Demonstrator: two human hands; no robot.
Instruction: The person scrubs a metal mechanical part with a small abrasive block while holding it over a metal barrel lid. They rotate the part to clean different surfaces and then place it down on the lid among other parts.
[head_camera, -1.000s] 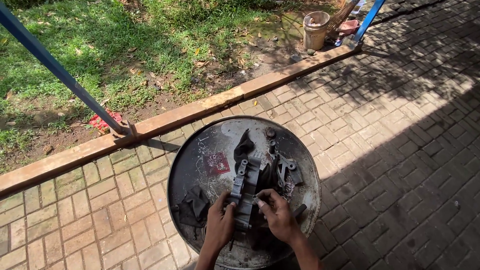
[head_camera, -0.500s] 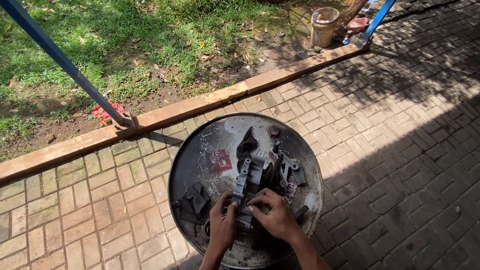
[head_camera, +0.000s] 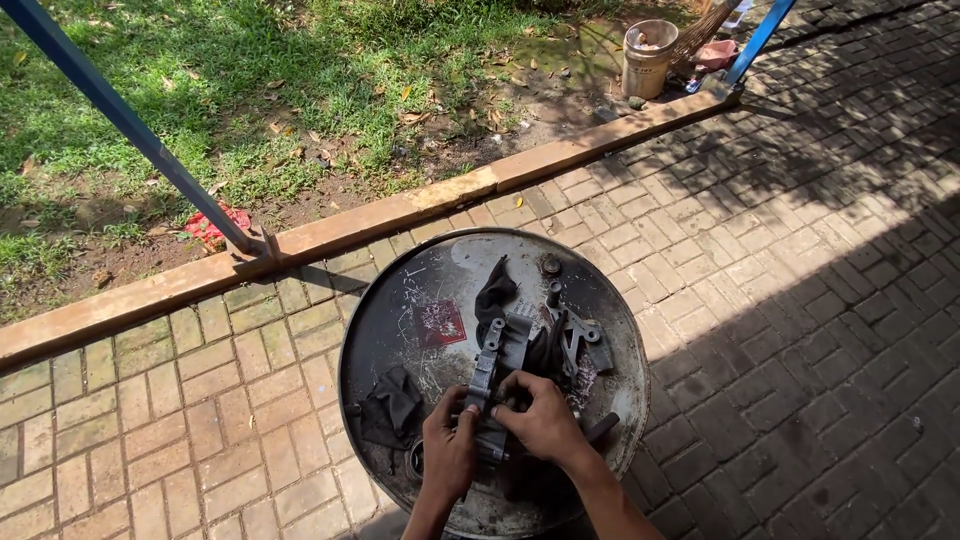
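- The left hand (head_camera: 447, 452) and right hand (head_camera: 541, 420) both clasped the near end of one long grey cast-metal bracket (head_camera: 492, 372).
- Its long axis ran away from the person, lying on the round dark steel drum top (head_camera: 400, 300).
- Two black rags (head_camera: 392, 405) lay beside it.

Grey cast-metal bracket (head_camera: 497, 370), elongated, with bolt holes at far end. Lies flat on round drum top (head_camera: 400, 300), long axis running away from viewer, slightly right of centre. Surface dull, greasy, sunlit. Near end covered by left hand (head_camera: 449, 450) and right hand (head_camera: 540, 420), both touching it; far end exposed. Exact shape of near end hidden.
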